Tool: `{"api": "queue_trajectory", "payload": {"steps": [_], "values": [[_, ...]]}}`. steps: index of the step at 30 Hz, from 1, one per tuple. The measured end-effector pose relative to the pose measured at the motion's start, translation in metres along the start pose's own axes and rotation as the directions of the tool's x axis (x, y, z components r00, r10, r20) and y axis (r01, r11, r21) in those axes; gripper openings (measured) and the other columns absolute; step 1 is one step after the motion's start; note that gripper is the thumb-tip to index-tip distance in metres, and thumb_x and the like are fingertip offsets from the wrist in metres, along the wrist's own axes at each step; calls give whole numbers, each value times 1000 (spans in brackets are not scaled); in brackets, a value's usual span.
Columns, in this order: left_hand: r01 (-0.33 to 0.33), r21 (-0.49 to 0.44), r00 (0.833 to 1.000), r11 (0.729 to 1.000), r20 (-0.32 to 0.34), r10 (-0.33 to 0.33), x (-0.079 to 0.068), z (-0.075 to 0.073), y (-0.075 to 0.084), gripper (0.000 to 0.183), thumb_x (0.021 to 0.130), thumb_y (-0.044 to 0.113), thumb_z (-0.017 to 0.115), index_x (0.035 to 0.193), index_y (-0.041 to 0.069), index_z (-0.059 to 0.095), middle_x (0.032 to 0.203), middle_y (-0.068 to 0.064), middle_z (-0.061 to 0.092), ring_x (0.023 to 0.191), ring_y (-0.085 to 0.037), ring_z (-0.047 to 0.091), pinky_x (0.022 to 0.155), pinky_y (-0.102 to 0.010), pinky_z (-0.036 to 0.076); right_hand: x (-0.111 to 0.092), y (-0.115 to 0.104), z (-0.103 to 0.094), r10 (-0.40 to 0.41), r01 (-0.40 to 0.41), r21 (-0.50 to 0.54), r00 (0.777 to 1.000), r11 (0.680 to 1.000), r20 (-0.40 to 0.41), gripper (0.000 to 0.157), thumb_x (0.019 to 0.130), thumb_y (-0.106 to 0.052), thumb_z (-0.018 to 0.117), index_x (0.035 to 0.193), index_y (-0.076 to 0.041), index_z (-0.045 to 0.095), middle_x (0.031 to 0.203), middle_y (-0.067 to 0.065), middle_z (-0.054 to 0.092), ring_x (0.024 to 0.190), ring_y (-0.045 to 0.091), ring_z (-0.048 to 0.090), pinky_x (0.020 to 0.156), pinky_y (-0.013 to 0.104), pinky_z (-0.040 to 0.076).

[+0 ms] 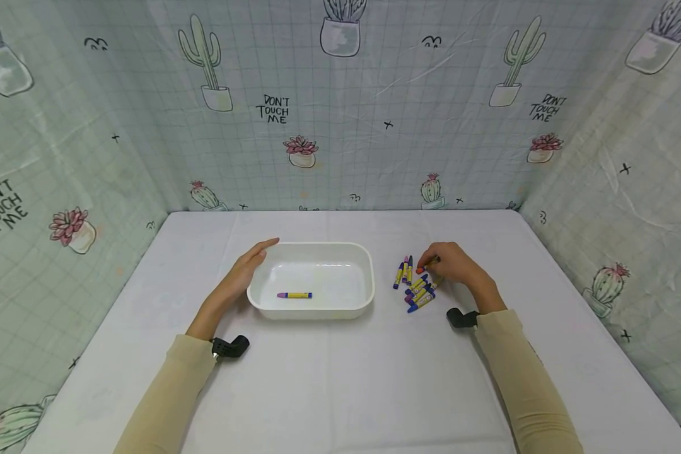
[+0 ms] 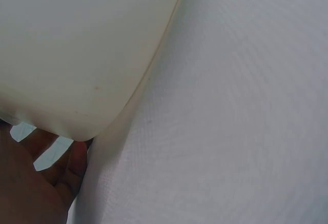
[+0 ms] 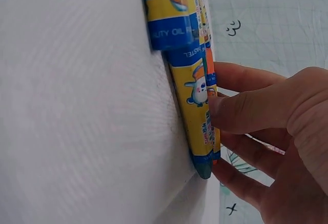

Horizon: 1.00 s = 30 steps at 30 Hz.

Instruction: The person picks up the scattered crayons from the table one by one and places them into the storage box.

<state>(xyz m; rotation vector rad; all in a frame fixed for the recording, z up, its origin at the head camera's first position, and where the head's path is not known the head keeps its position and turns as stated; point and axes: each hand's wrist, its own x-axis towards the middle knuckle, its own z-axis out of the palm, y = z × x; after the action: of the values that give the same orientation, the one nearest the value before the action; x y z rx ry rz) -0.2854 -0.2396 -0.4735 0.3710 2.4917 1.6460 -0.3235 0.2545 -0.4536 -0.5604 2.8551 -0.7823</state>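
Note:
A white rectangular tray (image 1: 340,313) stands on the table with one purple-tipped oil pastel (image 1: 294,295) lying in it. My left hand (image 1: 239,274) rests against the tray's left side, its fingers reaching along the outside to the back corner. To the right of the tray, my right hand (image 1: 453,261) pinches an orange oil pastel (image 3: 210,62) between thumb and fingers, beside the other pastels. Several yellow-and-blue oil pastels (image 1: 422,304) lie loosely grouped just below that hand. In the right wrist view, a dark green-tipped pastel (image 3: 192,106) lies close in front of the orange one.
White cloth covers the table (image 1: 329,384). A patterned grid cloth (image 1: 363,94) with cactus drawings hangs behind the table and along both sides. Each wrist carries a black camera mount (image 1: 231,347).

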Motion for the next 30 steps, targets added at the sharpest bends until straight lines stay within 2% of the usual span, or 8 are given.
{"api": "queue_trajectory", "payload": {"steps": [3, 5, 10, 13, 16, 18, 22, 30], "values": [[-12, 4, 1000, 1000, -2, 12, 0, 0, 0, 51, 115, 37, 27, 163, 22, 34, 169, -13, 32, 144, -39, 45, 112, -54, 45, -1, -1, -1, -8, 8, 5, 1000, 1000, 0, 26, 94, 7, 62, 103, -8, 81, 114, 14, 74, 112, 34, 65, 98, 53, 55], [-14, 0, 1000, 1000, -1, 14, 0, 0, 0, 51, 115, 36, 26, 163, 22, 34, 169, -13, 31, 146, -39, 43, 114, -55, 42, -2, -2, -2, -11, 11, 2, 1000, 1000, 2, 24, 95, 5, 63, 105, -8, 80, 115, 13, 74, 112, 33, 66, 96, 52, 56], [-16, -11, 1000, 1000, 0, 16, 0, 0, -1, 51, 114, 36, 27, 163, 22, 34, 170, -12, 29, 153, -38, 34, 123, -60, 30, -4, -5, -5, 5, -5, -10, 1000, 1000, 27, 21, 97, 0, 64, 109, -9, 79, 117, 12, 75, 115, 33, 65, 99, 52, 54], [-19, -10, 1000, 1000, -1, 19, 0, 0, -1, 51, 114, 36, 28, 163, 22, 35, 170, -11, 30, 154, -37, 32, 125, -60, 26, -5, -8, -8, 29, -28, -24, 998, 999, 52, 23, 98, -2, 62, 113, -10, 78, 116, 12, 75, 113, 32, 65, 99, 52, 54], [-20, -10, 1000, 1000, -1, 20, 0, 0, 0, 51, 114, 36, 28, 162, 23, 35, 170, -11, 31, 154, -37, 33, 125, -60, 26, -5, -10, -10, 46, -43, -43, 996, 998, 79, 24, 99, -3, 61, 116, -10, 76, 111, 11, 74, 105, 29, 64, 91, 48, 54], [-19, -8, 1000, 1000, -2, 19, 0, 0, 0, 50, 114, 36, 28, 162, 22, 35, 169, -12, 31, 152, -37, 36, 123, -60, 29, -5, -11, -13, 50, -45, -58, 995, 997, 88, 24, 99, -4, 61, 117, -11, 75, 106, 10, 73, 98, 26, 63, 85, 43, 54], [-17, -6, 1000, 1000, -3, 17, 0, 0, 0, 50, 115, 36, 27, 163, 22, 35, 169, -13, 30, 152, -39, 36, 122, -60, 31, -5, -13, -16, 43, -37, -68, 995, 997, 88, 23, 99, -7, 64, 119, -11, 74, 104, 10, 71, 95, 25, 62, 78, 38, 53], [-5, 0, 1000, 1000, -4, 5, -2, 0, 1, 50, 114, 37, 27, 163, 25, 34, 169, -12, 31, 153, -37, 34, 126, -60, 24, -8, -16, -18, 40, -37, -28, 993, 999, 107, 26, 97, -5, 63, 121, -9, 72, 108, 12, 71, 98, 26, 63, 83, 41, 55]]}}
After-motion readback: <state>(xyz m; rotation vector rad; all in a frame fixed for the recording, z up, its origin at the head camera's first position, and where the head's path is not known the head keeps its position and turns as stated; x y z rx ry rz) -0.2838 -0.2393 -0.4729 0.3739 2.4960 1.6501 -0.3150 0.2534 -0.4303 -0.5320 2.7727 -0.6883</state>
